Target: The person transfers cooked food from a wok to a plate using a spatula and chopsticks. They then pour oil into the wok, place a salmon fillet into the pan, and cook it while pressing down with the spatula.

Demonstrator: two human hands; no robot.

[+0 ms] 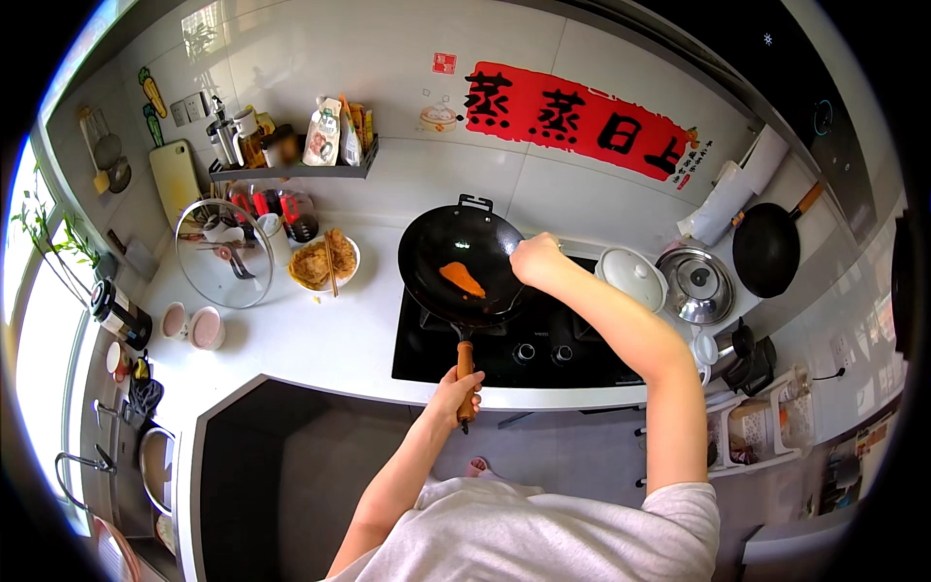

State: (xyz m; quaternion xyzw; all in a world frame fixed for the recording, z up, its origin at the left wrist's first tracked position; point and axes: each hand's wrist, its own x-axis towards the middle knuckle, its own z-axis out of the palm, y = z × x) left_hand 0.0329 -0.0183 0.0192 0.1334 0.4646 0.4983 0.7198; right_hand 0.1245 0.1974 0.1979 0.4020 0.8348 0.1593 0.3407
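Note:
A black wok [429, 251] sits over the left burner of the gas hob [509, 367], its wooden handle [465, 360] pointing towards me. My left hand [457, 393] is wrapped around that handle near its end. Over the wok's right rim is my right hand [537, 260], fingers curled and mostly hidden, so whether it holds anything is unclear. Inside the wok lies a flat orange piece [462, 279], of a kind I cannot make out. To the left, a white bowl [355, 265] holds browned flat pancakes [311, 265], with wooden chopsticks [331, 263] resting across them.
A glass lid [225, 280] stands upright on the left counter, behind two cups of pinkish contents [206, 329]. Right of the hob are a white lidded pot [631, 280] and a steel lid [695, 286]. A frying pan [766, 249] hangs on the right wall. A bottle shelf [291, 173] juts out behind.

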